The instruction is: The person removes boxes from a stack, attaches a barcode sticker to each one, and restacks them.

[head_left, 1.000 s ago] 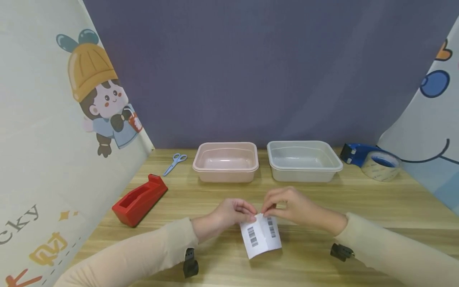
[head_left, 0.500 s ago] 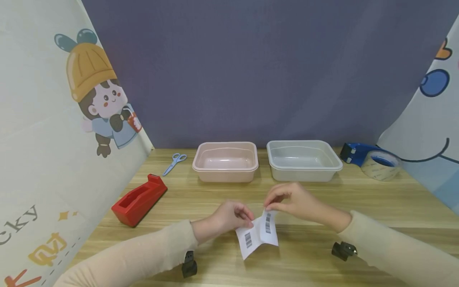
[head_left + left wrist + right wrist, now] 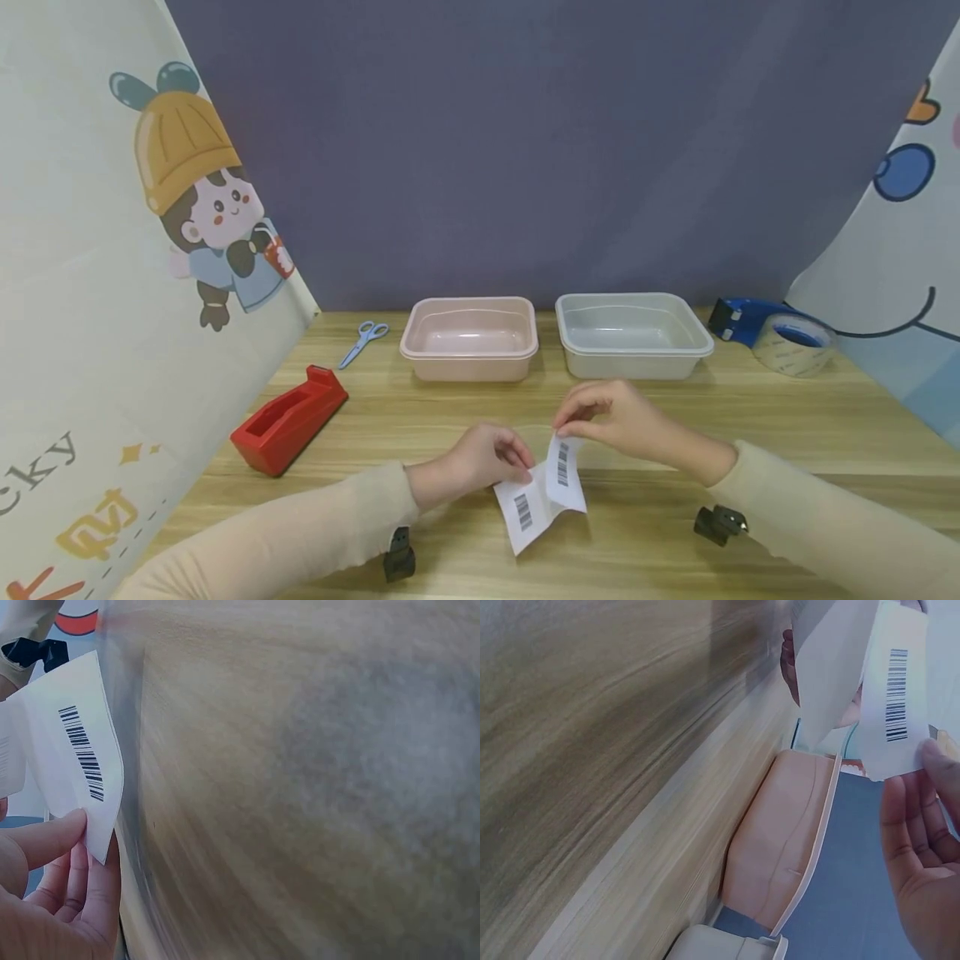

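Between the two hands hangs a small white paper slip (image 3: 516, 515) printed with two barcodes, bent along a crease down its middle. My left hand (image 3: 480, 458) pinches its upper left corner between thumb and fingers; in the left wrist view the thumb lies over the paper (image 3: 52, 742) just below a barcode. The right hand (image 3: 618, 419) pinches the upper right corner and raises that half higher. Thumb and forefinger of this hand (image 3: 930, 847) grip the paper's end in the right wrist view. Both hands are above the wooden table (image 3: 615, 550).
A pink bin (image 3: 470, 368) and a pale grey bin (image 3: 637, 367) stand side by side at the back. Blue scissors (image 3: 363, 343) and a red tape dispenser (image 3: 292, 421) lie to the left. At the far right is a blue tape gun (image 3: 757, 321) with a clear roll (image 3: 795, 354).
The right hand has moved slightly right and up from beside the left hand, lifting its half of the paper. The slip, flatter before, now folds more at the crease. The left hand stays nearly still.
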The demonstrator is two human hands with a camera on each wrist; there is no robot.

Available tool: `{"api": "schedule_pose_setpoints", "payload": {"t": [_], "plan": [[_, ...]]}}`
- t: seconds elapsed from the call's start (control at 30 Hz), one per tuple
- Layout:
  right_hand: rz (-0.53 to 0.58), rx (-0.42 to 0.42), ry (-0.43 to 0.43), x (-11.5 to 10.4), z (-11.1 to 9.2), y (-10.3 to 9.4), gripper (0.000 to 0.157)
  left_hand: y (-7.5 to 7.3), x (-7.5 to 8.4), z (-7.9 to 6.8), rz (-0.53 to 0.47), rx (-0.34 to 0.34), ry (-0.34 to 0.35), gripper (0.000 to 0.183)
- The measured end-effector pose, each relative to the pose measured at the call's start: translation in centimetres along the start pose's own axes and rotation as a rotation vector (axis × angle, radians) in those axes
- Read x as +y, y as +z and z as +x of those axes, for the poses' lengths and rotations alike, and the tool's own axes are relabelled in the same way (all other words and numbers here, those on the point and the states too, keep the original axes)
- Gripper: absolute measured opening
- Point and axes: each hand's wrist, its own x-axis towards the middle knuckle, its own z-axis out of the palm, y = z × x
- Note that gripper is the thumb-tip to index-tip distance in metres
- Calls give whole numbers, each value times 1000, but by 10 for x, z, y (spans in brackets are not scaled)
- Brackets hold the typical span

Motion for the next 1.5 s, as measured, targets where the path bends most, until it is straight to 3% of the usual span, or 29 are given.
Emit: {"api": "schedule_pose_setpoints", "payload": {"t": [0.27, 0.47, 0.67, 1.07, 1.37, 1.5], "plan": [[61, 18, 81, -1, 1, -3, 5, 3, 0, -3, 15, 23, -12, 15], [179, 31, 226, 0, 4, -6, 11, 7, -4, -2, 62, 57, 7, 19], [158, 95, 343, 4, 7, -10, 16, 10, -5, -2, 99, 62, 30, 15], [223, 174, 420, 12, 14, -11, 20, 13, 0, -3, 169, 60, 44, 16], [290, 221, 437, 16, 22, -4, 24, -1, -5, -1, 19, 102, -59, 19], [303, 241, 436, 17, 29, 0, 26, -12, -3, 0, -74, 166, -48, 28]]}}
